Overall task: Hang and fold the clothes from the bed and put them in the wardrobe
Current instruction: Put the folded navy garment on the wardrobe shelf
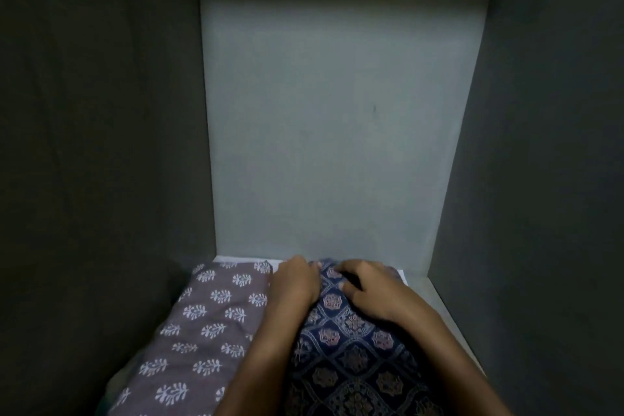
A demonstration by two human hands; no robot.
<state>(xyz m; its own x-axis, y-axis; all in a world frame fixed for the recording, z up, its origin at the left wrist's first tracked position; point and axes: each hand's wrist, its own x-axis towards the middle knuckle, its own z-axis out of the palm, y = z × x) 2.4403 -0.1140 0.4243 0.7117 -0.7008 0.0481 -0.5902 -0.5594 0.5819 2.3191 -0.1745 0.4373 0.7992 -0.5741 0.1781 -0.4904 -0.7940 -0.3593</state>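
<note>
Head camera looks down into a wardrobe (337,128) with grey walls, and we use the blue cloth (351,351) as our marker for where things are. We see the blue cloth lying folded on the white shelf (418,285) at the bottom of the wardrobe. It is dark blue with little pink flowers in a wavy grid. Right beside the blue cloth, touching its left side, lies a purple cloth (209,311) with white leaf shapes, and it is folded too. Both of the person's hands are at the far end of the blue cloth, close to each other. The left hand (297,280) sits at the far left corner of the blue cloth, next to the purple cloth. Its fingers are curled over the cloth's far edge and grip it there. The right hand (366,292) rests on top of the blue cloth, a bit to the right of the left hand. Its fingers are bent, with the tips down on the cloth, but we cannot tell if it is pinching the cloth or only pressing on it. Both bare arms reach in over the near part of the blue cloth. A thin strip of the shelf shows to the right of the blue cloth and just behind it.
</note>
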